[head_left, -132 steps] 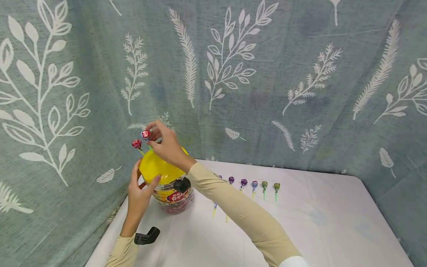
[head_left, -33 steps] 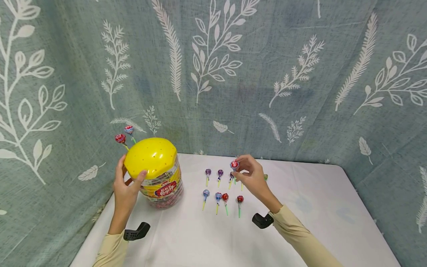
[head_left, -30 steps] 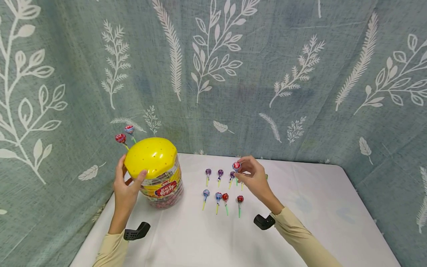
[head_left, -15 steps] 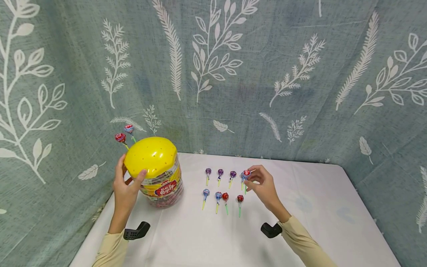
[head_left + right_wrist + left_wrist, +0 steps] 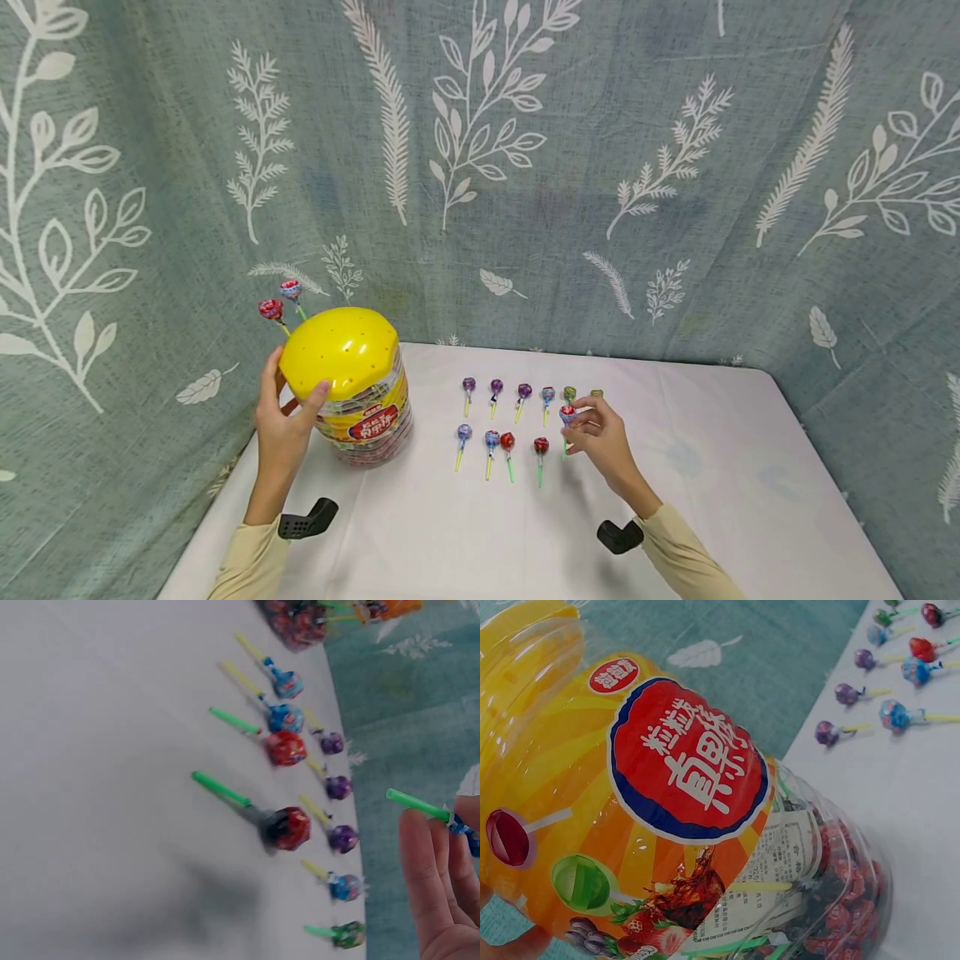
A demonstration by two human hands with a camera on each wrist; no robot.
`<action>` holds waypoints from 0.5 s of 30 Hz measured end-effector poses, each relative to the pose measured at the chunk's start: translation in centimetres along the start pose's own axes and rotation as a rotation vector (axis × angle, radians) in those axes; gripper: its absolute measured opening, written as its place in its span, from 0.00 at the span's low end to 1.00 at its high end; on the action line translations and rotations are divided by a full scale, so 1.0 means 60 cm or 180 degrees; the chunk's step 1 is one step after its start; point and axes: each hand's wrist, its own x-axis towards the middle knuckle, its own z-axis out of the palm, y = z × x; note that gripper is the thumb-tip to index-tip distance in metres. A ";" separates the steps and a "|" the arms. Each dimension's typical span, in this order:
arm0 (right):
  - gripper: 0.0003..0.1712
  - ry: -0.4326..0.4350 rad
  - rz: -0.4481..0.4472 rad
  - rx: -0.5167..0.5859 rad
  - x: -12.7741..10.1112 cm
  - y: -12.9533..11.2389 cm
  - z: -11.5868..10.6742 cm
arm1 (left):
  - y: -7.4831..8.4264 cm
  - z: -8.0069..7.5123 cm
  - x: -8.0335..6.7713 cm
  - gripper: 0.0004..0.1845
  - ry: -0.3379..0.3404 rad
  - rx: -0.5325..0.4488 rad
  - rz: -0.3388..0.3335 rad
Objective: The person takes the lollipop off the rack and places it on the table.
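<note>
Leaf-printed teal cloth backs a white table [image 5: 712, 500]. At its near-left corner the left hand [image 5: 281, 425] clasps a clear plastic candy jar [image 5: 363, 417] under its yellow domed lid [image 5: 341, 352]. Right hand [image 5: 603, 437] pinches a red-and-blue wrapped lollipop [image 5: 567, 412] just above the tabletop, immediately right of two rows of lollipops [image 5: 498, 412].

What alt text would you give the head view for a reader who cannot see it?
A right hand pinches a lollipop above two rows of lollipops lying on a white table, while the left hand holds a yellow-lidded candy jar. Two lollipops stand in the lid; a leaf-print curtain hangs behind.
</note>
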 end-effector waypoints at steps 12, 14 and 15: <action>0.25 0.0225 0.0459 -0.0234 -0.006 0.056 -0.005 | 0.054 -0.001 -0.016 0.40 -0.0025 -0.0043 0.0012; 0.24 0.0245 0.0476 -0.0264 -0.007 0.066 -0.005 | 0.042 -0.001 -0.013 0.41 -0.0026 -0.0032 0.0014; 0.24 0.0259 0.0471 -0.0274 -0.008 0.069 -0.005 | 0.035 -0.002 -0.011 0.41 -0.0026 -0.0023 0.0018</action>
